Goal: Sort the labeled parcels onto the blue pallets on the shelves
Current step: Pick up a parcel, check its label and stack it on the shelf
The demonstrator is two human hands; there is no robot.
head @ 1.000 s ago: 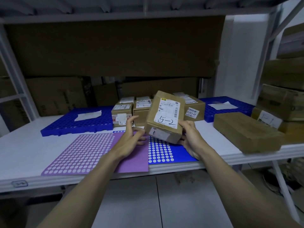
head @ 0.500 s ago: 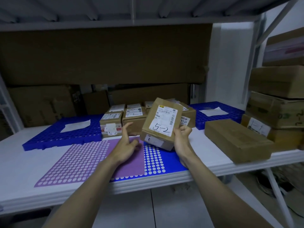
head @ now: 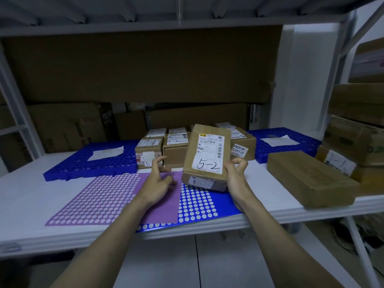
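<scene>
The parcel [head: 206, 157] marked 5-2 is gripped at its edge by the right hand [head: 235, 173], tilted above the shelf [head: 31, 194]. Just beside it, the left hand [head: 159, 181] is held loose-fingered, nothing grasped.

Matt brown cardboard parcel [head: 206, 157] with a white paper label [head: 208, 151]; moulded blue plastic pallet [head: 87, 166]; smooth white shelf [head: 31, 194].

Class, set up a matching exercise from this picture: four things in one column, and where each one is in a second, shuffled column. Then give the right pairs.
Things:
1. parcel marked 5-2
2. purple dotted sheet
3. long brown box
4. left hand

Places:
A. lying flat at the shelf's right end
B. held up in the right hand
C. open above the purple sheet
D. flat on the shelf's front, overlapping a blue dotted sheet

Pairs: 1-B, 2-D, 3-A, 4-C
</scene>
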